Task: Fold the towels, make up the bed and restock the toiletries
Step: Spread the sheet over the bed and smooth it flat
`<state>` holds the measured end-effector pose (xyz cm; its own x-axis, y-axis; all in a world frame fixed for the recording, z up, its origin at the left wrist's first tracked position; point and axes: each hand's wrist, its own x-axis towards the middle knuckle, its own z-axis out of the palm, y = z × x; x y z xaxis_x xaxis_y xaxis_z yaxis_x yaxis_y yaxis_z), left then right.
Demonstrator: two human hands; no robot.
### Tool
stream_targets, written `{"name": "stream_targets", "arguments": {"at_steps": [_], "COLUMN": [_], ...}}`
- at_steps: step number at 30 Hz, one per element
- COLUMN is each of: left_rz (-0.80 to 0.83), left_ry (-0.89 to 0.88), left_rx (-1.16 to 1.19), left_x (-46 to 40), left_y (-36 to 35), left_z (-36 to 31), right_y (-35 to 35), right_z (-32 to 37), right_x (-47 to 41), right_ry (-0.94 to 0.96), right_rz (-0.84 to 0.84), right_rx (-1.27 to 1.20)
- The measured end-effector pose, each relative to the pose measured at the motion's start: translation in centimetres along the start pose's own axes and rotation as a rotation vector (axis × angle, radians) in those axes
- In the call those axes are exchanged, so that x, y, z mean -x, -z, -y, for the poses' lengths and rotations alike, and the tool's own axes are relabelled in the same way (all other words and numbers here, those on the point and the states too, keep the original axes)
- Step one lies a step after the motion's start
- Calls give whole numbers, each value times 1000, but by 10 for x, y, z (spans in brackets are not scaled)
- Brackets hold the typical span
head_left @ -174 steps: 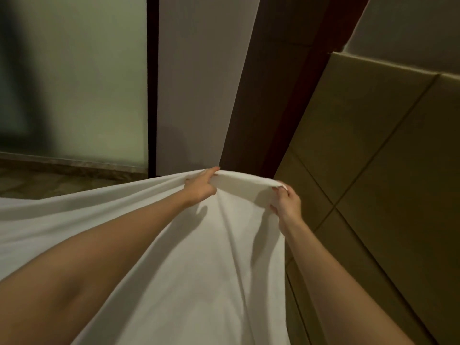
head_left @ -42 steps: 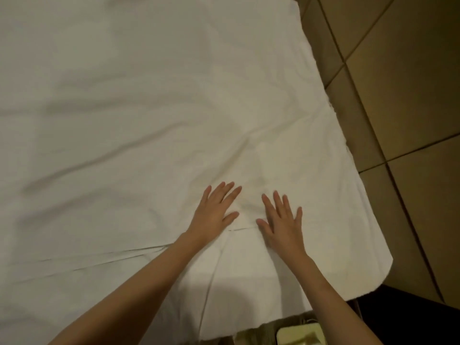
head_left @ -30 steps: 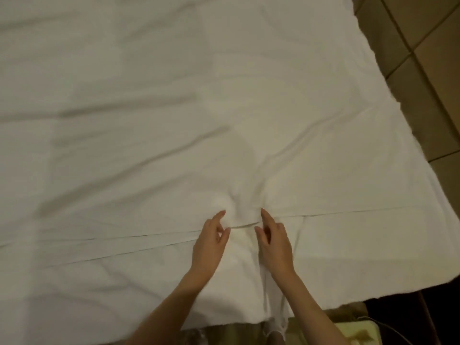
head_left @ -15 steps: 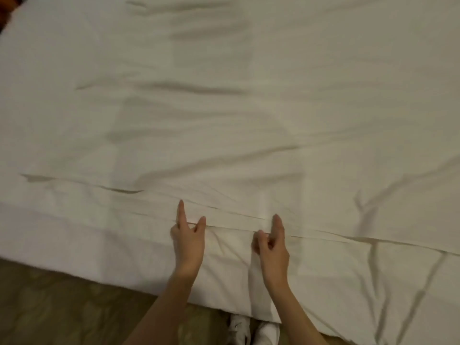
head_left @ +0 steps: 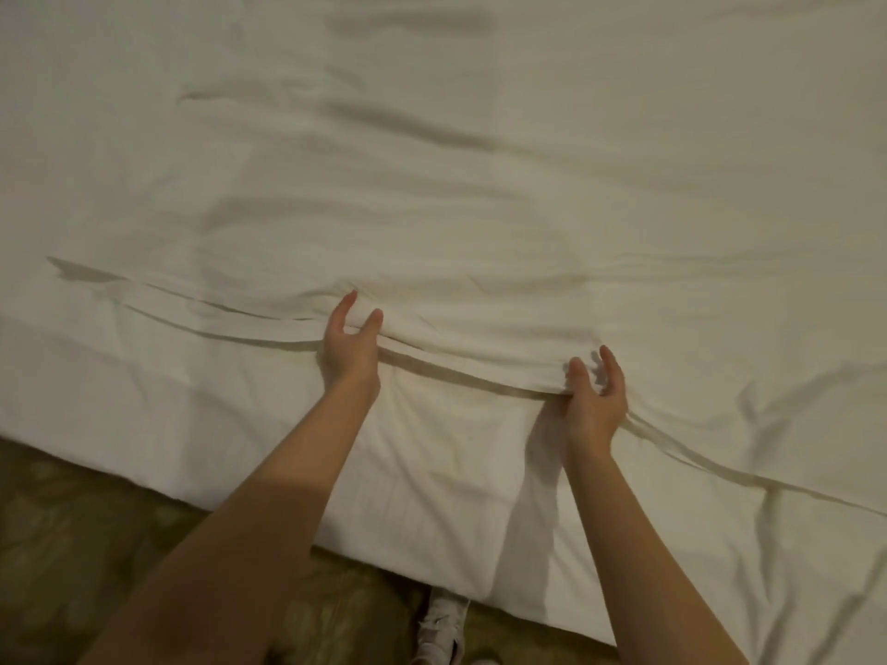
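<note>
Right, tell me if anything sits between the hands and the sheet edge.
Nothing visible does. The left hand and right hand already pinch the folded sheet edge, thumbs and fingers around the fabric, with no other thing lying on the bed there.

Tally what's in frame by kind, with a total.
Hands: 2, the left hand and right hand, each gripping the sheet edge
White sheets: 1, the white sheet spread over the bed
White shoes: 1, a white shoe on the patterned carpet
Carpets: 1
Total: 5

White sheet (head_left: 480, 184), olive patterned carpet (head_left: 96, 544)
</note>
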<state>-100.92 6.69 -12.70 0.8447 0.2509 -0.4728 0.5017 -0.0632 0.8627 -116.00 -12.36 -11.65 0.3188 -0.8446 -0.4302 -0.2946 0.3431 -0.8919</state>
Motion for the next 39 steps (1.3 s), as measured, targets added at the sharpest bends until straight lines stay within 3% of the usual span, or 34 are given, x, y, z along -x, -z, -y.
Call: {"name": "stream_targets", "arguments": {"at_steps": [7,18,22,25,29,39], "left_rz": [73,106,227,275,180,40], "left_ry": [68,140,158,100,49,9], "left_rx": [141,132,181,210,242,282], "left_x": [-10,22,23,8,-29,-151], "left_y": [23,70,84,101,123,191], "left_z": [13,45,41,28,6,-54], "right_y": [21,51,51,28,-23,-181], "right_z": [-21,-39,-40,-45,-50,-51], "right_x": [8,49,60,78,111,162], "right_ry": [-14,-16,30,2,21,23], "right_rz": [32,-1,-30,11,149,84], "right_rx": [117,167,127,70,58,8]}}
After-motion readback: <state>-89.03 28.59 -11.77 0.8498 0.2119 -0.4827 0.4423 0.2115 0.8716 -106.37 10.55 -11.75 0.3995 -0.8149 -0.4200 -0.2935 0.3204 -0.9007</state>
